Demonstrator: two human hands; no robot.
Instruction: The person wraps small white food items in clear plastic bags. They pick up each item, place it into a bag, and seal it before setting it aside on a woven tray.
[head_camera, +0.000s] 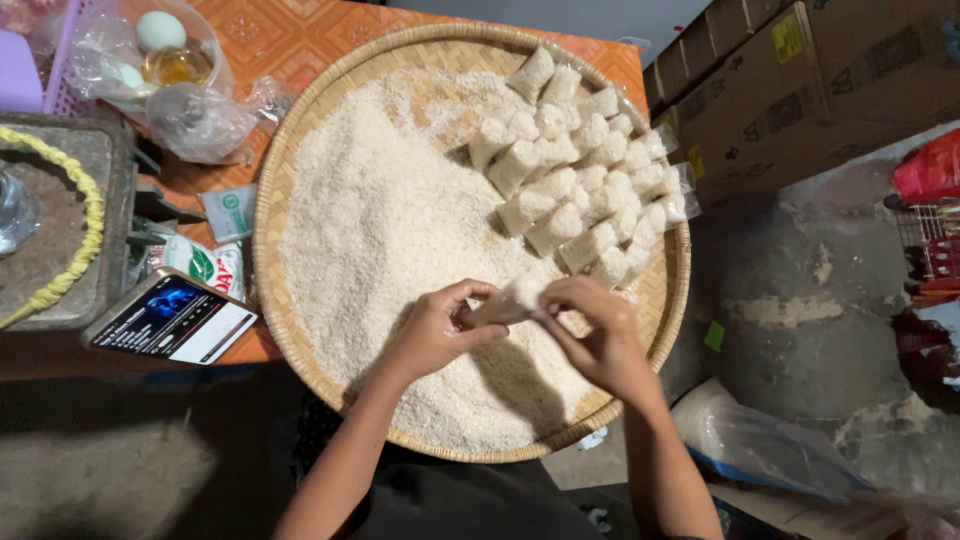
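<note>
- Fingers (470, 296) of the left hand (437, 330) were curled nearly closed, pinching the left end of a small rice-filled plastic packet (512, 297); the forearm rose from the lower edge of the view.
- Right hand (597, 335) mirrored it, fingertips closed on the packet's right end, wrist bent inward.
- That packet hung just above the loose white rice (380, 230), near the tray's near-right rim.
- One round woven bamboo tray (272, 215) carried the rice, which covered most of it.
- Filled packets (580, 170) lay stacked in rows along the far-right rim; roughly thirty, too overlapped for an exact count.
- Left of the tray, on the orange tabletop (290, 40), sat one phone (170, 320) with a lit screen, some printed sachets (205, 262) and a clear bag holding one pale egg (160, 30).
- Cardboard boxes (790, 90) stood off to the right.
</note>
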